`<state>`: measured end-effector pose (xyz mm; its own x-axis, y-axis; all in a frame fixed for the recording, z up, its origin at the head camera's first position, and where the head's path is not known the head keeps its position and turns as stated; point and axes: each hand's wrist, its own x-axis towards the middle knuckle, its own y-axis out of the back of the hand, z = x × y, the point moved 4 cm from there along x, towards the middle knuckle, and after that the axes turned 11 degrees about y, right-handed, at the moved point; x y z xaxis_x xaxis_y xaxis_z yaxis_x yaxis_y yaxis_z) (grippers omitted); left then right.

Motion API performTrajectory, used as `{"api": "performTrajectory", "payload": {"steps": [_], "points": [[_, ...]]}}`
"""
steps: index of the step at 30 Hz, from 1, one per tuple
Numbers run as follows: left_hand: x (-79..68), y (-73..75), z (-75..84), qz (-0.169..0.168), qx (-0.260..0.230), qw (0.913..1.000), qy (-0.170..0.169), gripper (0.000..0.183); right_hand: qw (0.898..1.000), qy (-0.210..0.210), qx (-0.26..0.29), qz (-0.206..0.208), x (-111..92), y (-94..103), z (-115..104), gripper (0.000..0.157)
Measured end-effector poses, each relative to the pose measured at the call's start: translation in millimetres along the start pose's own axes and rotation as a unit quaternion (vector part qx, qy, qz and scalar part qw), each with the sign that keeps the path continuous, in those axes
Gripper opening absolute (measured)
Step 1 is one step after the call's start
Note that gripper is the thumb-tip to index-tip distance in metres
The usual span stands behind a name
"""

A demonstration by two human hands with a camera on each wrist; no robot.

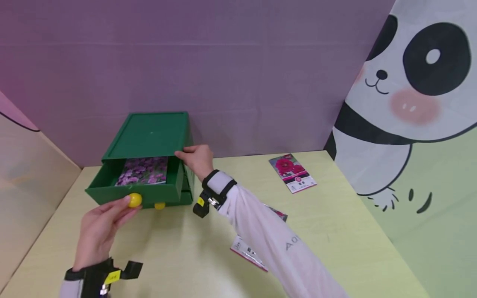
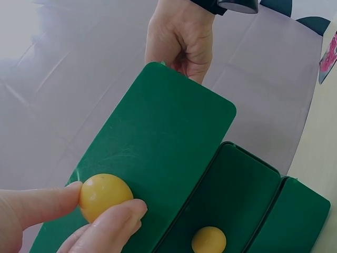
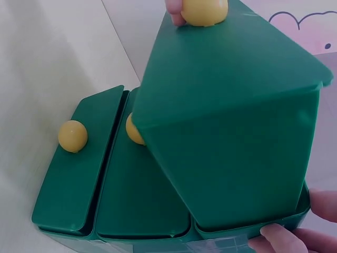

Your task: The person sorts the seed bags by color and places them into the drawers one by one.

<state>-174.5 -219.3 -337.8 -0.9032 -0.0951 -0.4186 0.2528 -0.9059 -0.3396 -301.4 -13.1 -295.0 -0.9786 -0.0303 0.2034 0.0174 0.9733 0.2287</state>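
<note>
A small green drawer cabinet point(image 1: 150, 134) stands at the back left of the table, its top drawer point(image 1: 160, 192) pulled out. Inside that drawer lies a packet point(image 1: 143, 171) printed with purple flowers. My left hand point(image 1: 97, 229) pinches the drawer's round yellow knob point(image 2: 105, 196) between thumb and fingers. At the cabinet's front right top edge, my right hand point(image 1: 198, 159) grips the casing, thumb and fingers on either side of the rim. In the right wrist view, the middle drawer point(image 3: 145, 195) and bottom drawer point(image 3: 73, 182) sit pushed in, each with a yellow knob.
A seed packet point(image 1: 292, 173) with pink flowers lies on the table point(image 1: 357, 236) right of the cabinet. More packet point(image 1: 247, 252) shows from under my right sleeve point(image 1: 275, 244). Behind the table hangs a purple cloth point(image 1: 231, 74); a panda-printed sheet point(image 1: 372, 157) borders the right side.
</note>
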Motion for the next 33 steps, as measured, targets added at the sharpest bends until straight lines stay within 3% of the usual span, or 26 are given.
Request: {"api": "performTrajectory", "payload": {"steps": [10, 18, 33], "points": [[7.5, -4.2, 1.6, -0.003, -0.015, 0.9998, -0.01, 0.01, 1.0, -0.004, -0.014, 0.002, 0.5, -3.1, 4.3, 0.027], [15.1, -11.3, 4.4, -0.016, -0.062, 0.9978, -0.015, 0.005, 1.0, 0.002, -0.021, 0.002, 0.8, -3.5, 5.0, 0.027], [28.2, -17.1, 10.8, 0.0, -0.074, 0.9973, 0.003, 0.006, 1.0, 0.013, -0.012, 0.002, 0.6, -2.9, 4.5, 0.026]]}}
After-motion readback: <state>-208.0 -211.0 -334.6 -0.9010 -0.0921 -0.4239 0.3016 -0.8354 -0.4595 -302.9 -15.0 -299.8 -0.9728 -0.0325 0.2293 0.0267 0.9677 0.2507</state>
